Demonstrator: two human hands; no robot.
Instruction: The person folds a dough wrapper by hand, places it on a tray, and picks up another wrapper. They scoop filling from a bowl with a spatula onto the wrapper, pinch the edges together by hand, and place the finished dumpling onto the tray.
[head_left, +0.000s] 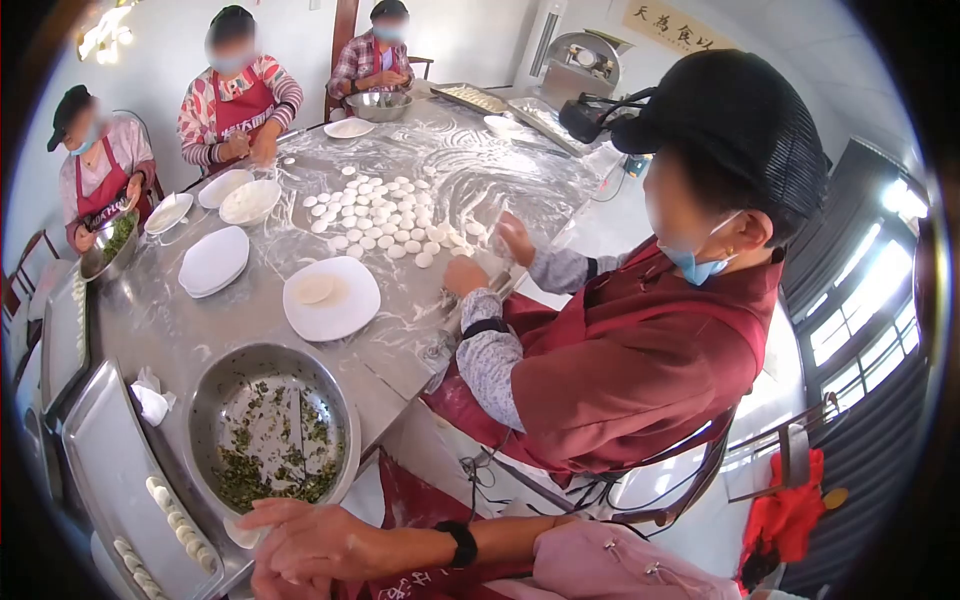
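Observation:
At the bottom edge, my right hand (325,543), with a black band on its wrist, has its fingers bent around a pale dumpling wrapper (240,533). Below it, partly overlapped and cut off by the frame, is what looks like my left hand (272,580); its grip is hidden. Just beyond the hands stands a steel bowl (345,405) of chopped green filling (262,470), with a thin utensil (297,430) lying in it. On my left is a metal tray (95,440) holding rows of folded dumplings (180,525).
A white plate (350,315) with wrappers and stacked plates (215,262) stand beyond the bowl. Many dough discs (385,215) cover the floured table (480,150). A co-worker (640,370) sits close at the right, hands by the discs. Three others work along the far side.

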